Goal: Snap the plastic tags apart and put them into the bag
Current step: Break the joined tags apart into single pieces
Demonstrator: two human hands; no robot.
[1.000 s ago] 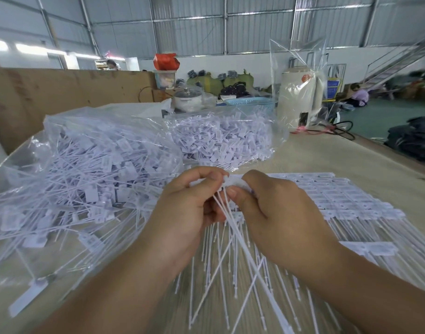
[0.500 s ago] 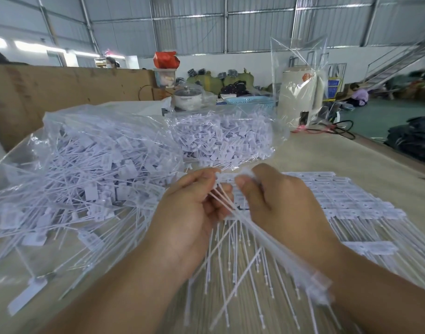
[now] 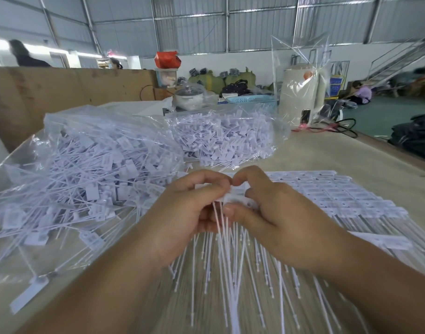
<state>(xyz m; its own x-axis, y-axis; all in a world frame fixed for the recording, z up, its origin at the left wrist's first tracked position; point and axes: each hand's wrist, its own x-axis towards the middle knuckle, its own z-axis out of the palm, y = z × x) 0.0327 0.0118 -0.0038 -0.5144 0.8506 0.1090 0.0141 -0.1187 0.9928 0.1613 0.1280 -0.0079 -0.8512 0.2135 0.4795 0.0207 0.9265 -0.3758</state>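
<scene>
Item: strip of plastic tags [image 3: 235, 201], centre of the frame, held above the table [image 3: 327, 155]. We have it pinched at its flat heads: our left hand [image 3: 192, 208] grips the left end with curled fingers and thumb, our right hand [image 3: 279, 213] grips the right end likewise. The thin tails hang down from between our hands and fan toward the bottom of the frame.

Handling, as we judge it: very light; the tails whippy and quick to tangle, the heads stiff, the joints between heads brittle enough to snap. We would hold head against head, close to the joint, never by the tails.

Destination: the big clear bag [image 3: 86, 169] at the left of the frame, heaped with loose tags; its mouth we cannot make out. A second bag [image 3: 226, 138] of tags lies behind, upper centre.

Also present: flat sheets of unsnapped tags [image 3: 339, 196] at centre right, just beside our right hand; one loose tag [image 3: 30, 295] at lower left; a pale appliance [image 3: 300, 92] under clear plastic, a pot [image 3: 188, 96] and a blue basket [image 3: 250, 100] at the far end.

Obstruction: hanging tails may catch on the sheets and on the heap
</scene>
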